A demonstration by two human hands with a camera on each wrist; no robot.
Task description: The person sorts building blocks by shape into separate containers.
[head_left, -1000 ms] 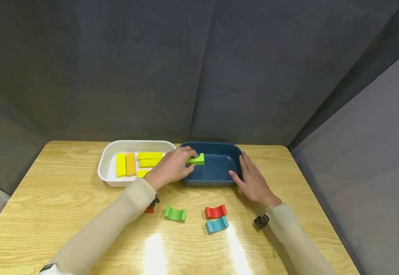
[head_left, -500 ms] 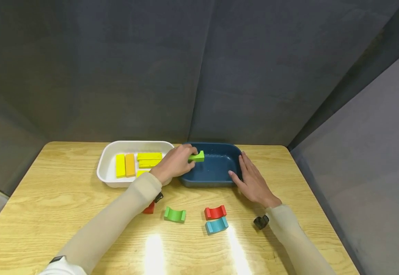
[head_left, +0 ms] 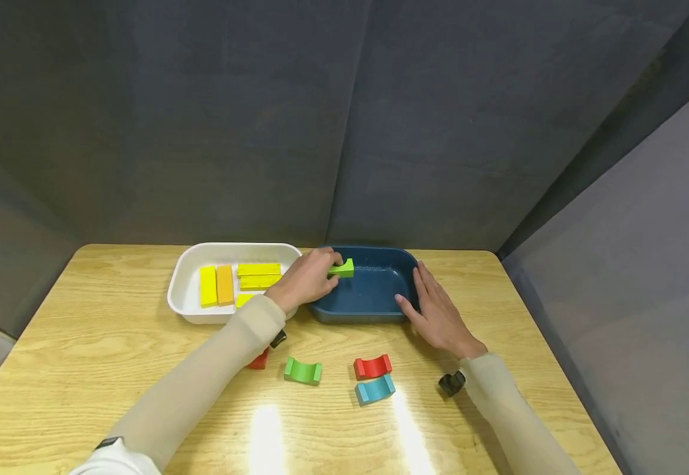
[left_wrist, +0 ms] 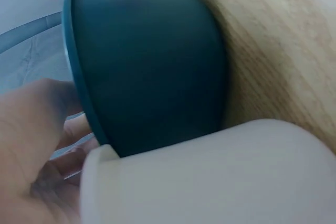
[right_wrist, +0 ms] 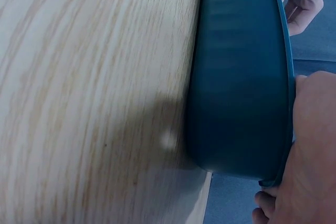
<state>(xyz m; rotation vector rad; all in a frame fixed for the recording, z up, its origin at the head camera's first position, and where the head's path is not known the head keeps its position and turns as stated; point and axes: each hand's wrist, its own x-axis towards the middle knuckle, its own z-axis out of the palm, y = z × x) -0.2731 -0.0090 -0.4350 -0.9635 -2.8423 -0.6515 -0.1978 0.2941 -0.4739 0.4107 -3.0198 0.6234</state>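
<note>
The left hand (head_left: 310, 278) grasps a lime-green block with a curved notch (head_left: 343, 268) between its fingers, above the left end of a dark blue rectangular tray with rounded corners (head_left: 374, 297). The right hand (head_left: 441, 322) lies with extended fingers against that tray's right rim, gripping no block. A white rounded tray (head_left: 186, 290) sits just left. Nearer on the wood-grained bench (head_left: 113, 316), a red curved block (head_left: 372, 367) lies just beside a blue curved block (head_left: 375, 390).
</note>
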